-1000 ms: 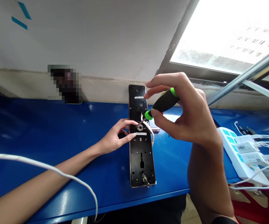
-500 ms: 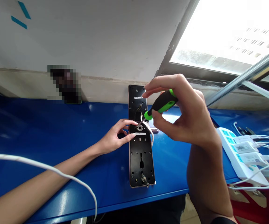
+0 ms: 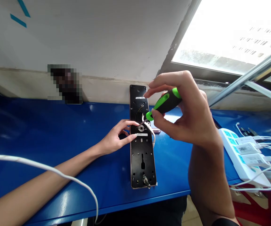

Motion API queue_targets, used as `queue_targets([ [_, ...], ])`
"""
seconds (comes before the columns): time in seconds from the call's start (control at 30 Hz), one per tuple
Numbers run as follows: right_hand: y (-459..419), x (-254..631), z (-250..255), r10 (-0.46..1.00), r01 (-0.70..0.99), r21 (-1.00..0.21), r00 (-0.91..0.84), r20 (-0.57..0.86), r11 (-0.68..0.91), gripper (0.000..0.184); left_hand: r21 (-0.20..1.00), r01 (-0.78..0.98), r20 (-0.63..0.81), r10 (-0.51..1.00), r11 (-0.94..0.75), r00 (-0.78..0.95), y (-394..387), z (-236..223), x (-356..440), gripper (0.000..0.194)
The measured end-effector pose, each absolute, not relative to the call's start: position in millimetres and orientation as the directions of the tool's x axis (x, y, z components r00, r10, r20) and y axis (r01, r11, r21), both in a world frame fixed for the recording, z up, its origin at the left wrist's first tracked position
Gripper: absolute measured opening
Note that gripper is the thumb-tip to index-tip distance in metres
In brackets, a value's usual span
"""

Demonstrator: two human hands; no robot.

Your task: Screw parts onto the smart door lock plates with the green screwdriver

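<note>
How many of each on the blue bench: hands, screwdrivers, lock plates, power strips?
Hands: 2 (left hand, right hand)
Screwdrivers: 1 (green-and-black screwdriver)
Lock plates: 1 (door-lock back plate)
Power strips: 1 (white power strip)
Total: 5

black plastic screwdriver handle (image 3: pixel 167 102): bright green stripes | black metal lock plate (image 3: pixel 137 163): white labels, bronze edge | glossy blue metal tabletop (image 3: pixel 43 131): solid colour | white power strip (image 3: pixel 241 160): teal-blue panels | white cable (image 3: pixel 32 164): solid colour
</note>
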State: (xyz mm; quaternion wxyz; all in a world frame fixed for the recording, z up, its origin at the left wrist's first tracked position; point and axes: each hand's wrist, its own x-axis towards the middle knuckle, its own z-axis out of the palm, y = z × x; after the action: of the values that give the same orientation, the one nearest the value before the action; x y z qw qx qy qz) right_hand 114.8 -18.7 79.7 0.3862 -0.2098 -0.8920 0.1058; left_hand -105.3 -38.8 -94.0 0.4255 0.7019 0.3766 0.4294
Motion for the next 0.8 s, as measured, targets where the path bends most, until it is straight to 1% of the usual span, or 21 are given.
queue_targets([
  [0.07,-19.8,114.7,80.5,0.458,0.286,-0.36,-0.62,0.637,0.888,0.06,0.92,0.168,0.281,0.895,-0.354,0.346,-39.1,-94.4,-105.7,0.038],
  [0.1,-20.4,114.4,80.5,0.464,0.298,-0.358,-0.618,0.634,0.885,0.057,0.921,0.166,0.281,0.895,-0.354,0.346,-39.2,-94.5,-105.8,0.038],
  [0.23,-21.9,112.3,78.4,0.496,0.387,-0.318,-0.571,0.655,0.866,0.033,0.93,0.143,0.272,0.897,-0.338,0.349,-39.4,-94.4,-105.5,0.038],
  [0.3,-22.3,111.5,77.0,0.49,0.407,-0.296,-0.549,0.677,0.864,0.026,0.935,0.136,0.264,0.898,-0.328,0.351,-39.4,-94.3,-105.3,0.038],
  [0.37,-22.3,111.4,76.3,0.493,0.406,-0.3,-0.547,0.677,0.863,0.03,0.933,0.14,0.267,0.898,-0.332,0.35,-39.3,-94.1,-105.1,0.038],
  [0.47,-20.7,112.2,77.1,0.502,0.375,-0.338,-0.571,0.65,0.863,0.045,0.924,0.158,0.277,0.894,-0.349,0.352,-38.8,-93.4,-105.0,0.039],
  [0.53,-18.5,113.0,78.1,0.467,0.31,-0.349,-0.59,0.659,0.884,0.053,0.918,0.17,0.282,0.892,-0.358,0.353,-38.6,-92.8,-105.2,0.038],
  [0.6,-16.8,113.5,79.0,0.427,0.256,-0.343,-0.601,0.676,0.904,0.058,0.915,0.175,0.289,0.891,-0.365,0.35,-38.7,-92.4,-105.4,0.038],
  [0.67,-17.3,113.4,79.4,0.424,0.269,-0.328,-0.6,0.678,0.906,0.055,0.915,0.172,0.29,0.891,-0.365,0.349,-38.9,-92.5,-105.4,0.038],
  [0.8,-21.8,111.6,78.4,0.498,0.403,-0.307,-0.563,0.659,0.862,0.035,0.928,0.146,0.276,0.896,-0.343,0.349,-39.3,-93.8,-104.8,0.038],
])
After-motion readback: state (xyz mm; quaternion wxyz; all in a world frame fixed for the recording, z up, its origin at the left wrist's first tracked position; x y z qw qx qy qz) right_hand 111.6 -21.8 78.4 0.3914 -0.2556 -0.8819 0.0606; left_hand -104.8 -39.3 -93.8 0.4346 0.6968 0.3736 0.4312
